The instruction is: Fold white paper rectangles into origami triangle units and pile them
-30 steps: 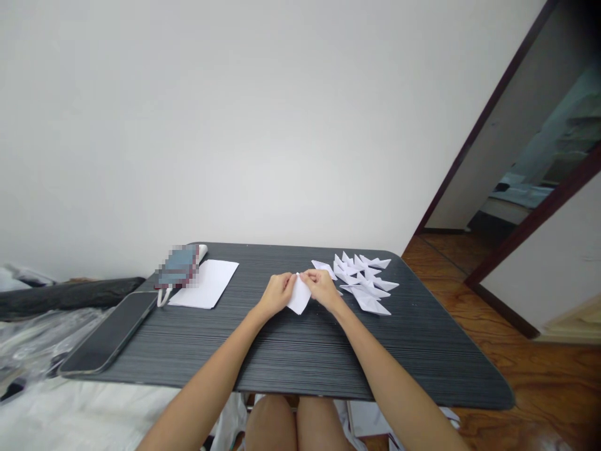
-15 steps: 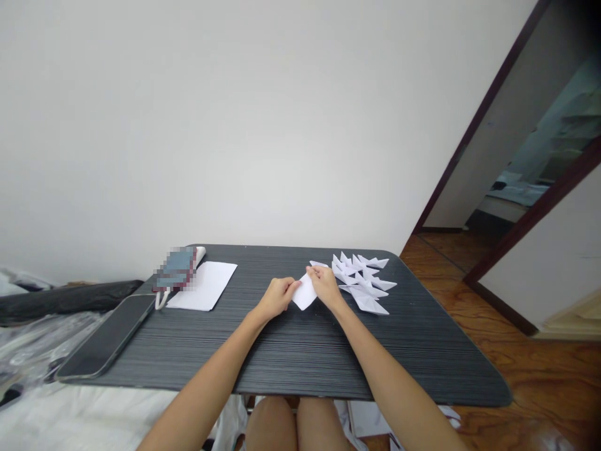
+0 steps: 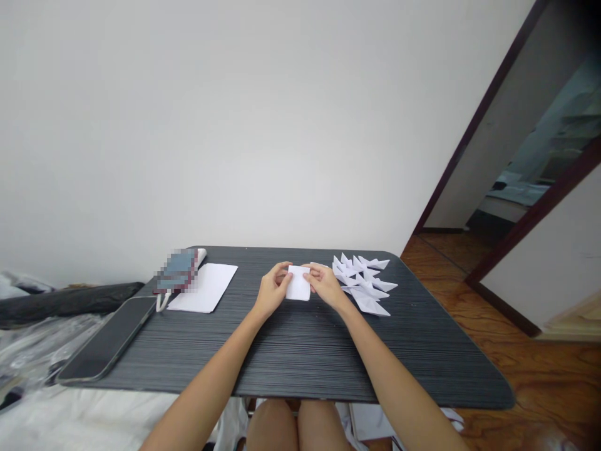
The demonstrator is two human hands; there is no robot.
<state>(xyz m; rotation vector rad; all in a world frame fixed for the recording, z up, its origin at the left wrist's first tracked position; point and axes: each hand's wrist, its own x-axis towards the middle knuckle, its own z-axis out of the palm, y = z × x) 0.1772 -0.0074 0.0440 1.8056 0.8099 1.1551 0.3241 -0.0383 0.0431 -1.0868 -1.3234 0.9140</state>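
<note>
A small folded white paper (image 3: 298, 285), roughly square, is held up over the dark table. My left hand (image 3: 274, 288) pinches its left edge, thumb in front and fingers behind. At its right edge my right hand (image 3: 325, 283) grips it in the same way. Just right of my right hand lies a cluster of folded white paper boats (image 3: 364, 279) with pointed tips. Part of another white paper piece (image 3: 319, 264) shows behind my right fingers, mostly hidden.
A stack of white paper sheets (image 3: 206, 291) lies at the table's left, partly under a blurred-out object (image 3: 178, 270) with a white cord. A dark phone (image 3: 110, 338) rests along the left edge of the black table (image 3: 300, 351). A white wall stands behind.
The folded paper has turned from a tilted diamond position to an upright square. My left hand has shifted its hold, now with the thumb on the paper's face. The boats have not moved.
</note>
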